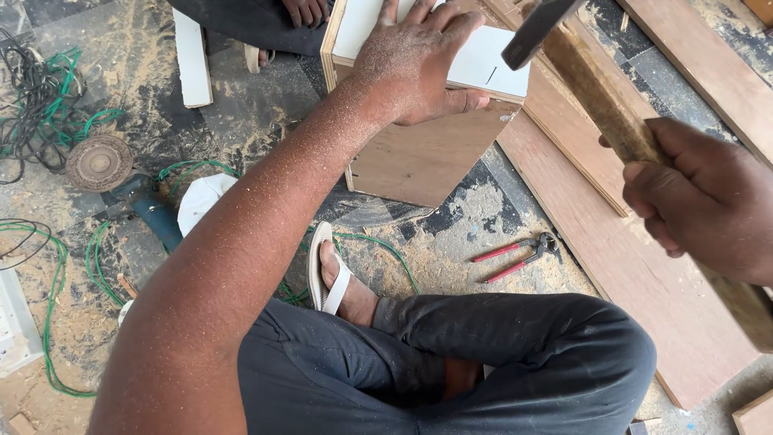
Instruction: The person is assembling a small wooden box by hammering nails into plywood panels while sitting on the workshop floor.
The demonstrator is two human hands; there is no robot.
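My left hand (pixel 415 60) lies flat on the white top panel (pixel 483 60) of a plywood box (pixel 423 157) standing on the floor. A small nail (pixel 490 75) stands in that panel beside my fingers. My right hand (pixel 704 201) grips the wooden handle of a hammer (pixel 600 97), whose dark metal head (pixel 535 32) hangs just above and to the right of the nail. My arms are dusted with sawdust.
Red-handled pincers (pixel 519 254) lie on the sawdust-covered floor right of my sandalled foot (pixel 334 278). Long wooden boards (pixel 636 266) run along the right. Green and black cables (pixel 48 113), a round disc (pixel 98 163) and a white strip (pixel 192 56) lie left. Another person sits behind the box (pixel 266 20).
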